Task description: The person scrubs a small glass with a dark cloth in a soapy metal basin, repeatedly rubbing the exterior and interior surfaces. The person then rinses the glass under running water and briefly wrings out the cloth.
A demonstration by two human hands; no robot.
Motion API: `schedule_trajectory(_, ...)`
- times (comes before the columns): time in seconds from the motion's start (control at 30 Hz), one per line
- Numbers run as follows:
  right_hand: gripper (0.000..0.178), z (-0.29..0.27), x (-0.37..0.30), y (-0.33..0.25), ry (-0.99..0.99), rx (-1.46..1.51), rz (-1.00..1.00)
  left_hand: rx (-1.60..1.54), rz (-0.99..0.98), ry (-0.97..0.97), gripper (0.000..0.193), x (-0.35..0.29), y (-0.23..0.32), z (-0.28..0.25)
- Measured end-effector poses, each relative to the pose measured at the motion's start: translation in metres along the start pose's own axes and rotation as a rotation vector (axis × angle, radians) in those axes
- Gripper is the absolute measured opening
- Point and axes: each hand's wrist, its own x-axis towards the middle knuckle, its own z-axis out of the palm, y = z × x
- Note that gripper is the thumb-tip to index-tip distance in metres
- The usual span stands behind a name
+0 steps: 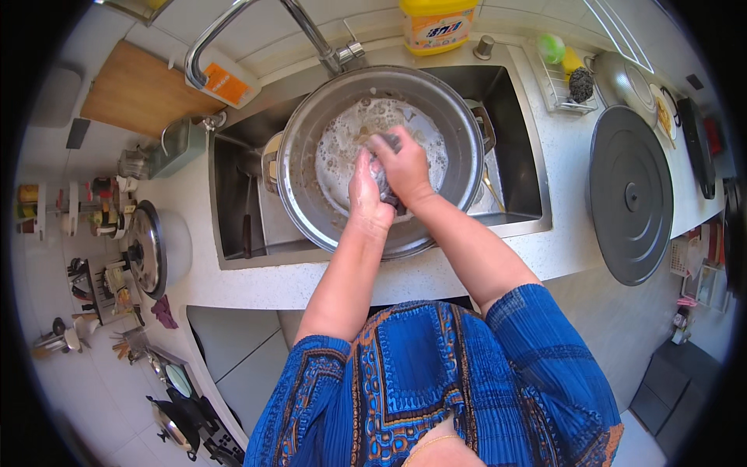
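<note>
A wet, dark grey cloth (382, 182) is squeezed between my two hands, above a big round metal pot (289, 183). My left hand (365, 191) cups the cloth from the left, its fingers pointing up. From the right, my right hand (411, 165) wraps over the cloth with bent fingers. Foamy, cloudy water (340, 140) lies in the pot beneath both hands. Part of the cloth is hidden by the fingers. The pot stands in a steel sink (523, 156), its two handles to the left and right.
A chrome faucet (311, 31) rises behind the pot, near a yellow container (438, 29). To the right lie a large black lid (632, 194) and a wire rack (562, 92) with scrubbers. A lidded pot (173, 245) stands left, and a dark-handled utensil (247, 226) rests in the sink.
</note>
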Motion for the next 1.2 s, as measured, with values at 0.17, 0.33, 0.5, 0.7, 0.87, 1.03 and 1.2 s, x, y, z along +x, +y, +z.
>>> schedule_trajectory(0.17,0.039,-0.009,0.012,0.031,-0.140,0.858,0.390,-0.161,-0.026,-0.292,0.035,-0.003,0.021,-0.002)
schedule_trajectory(0.33,0.027,-0.024,0.003,0.005,-0.279,0.980,0.438,0.080,0.259,-0.110,0.023,0.013,0.028,-0.015)
schedule_trajectory(0.5,0.019,-0.013,-0.029,-0.033,-0.286,0.418,-0.056,-0.031,0.147,-0.091,0.038,0.042,0.034,-0.037)
schedule_trajectory(0.7,0.021,0.007,-0.027,-0.015,0.040,-0.199,-0.393,0.044,0.020,-0.027,0.044,0.009,0.001,-0.007)
schedule_trajectory(0.87,0.026,0.014,-0.005,-0.007,0.095,-0.169,-0.300,-0.198,-0.163,-0.407,0.043,0.021,0.020,-0.028)
schedule_trajectory(1.03,0.023,0.016,-0.011,-0.007,0.055,-0.091,-0.239,0.143,-0.012,0.138,0.039,-0.017,0.007,0.005)
schedule_trajectory(1.2,0.040,-0.017,0.025,0.026,0.013,0.670,0.412,0.003,0.018,-0.335,0.027,-0.009,0.015,-0.004)
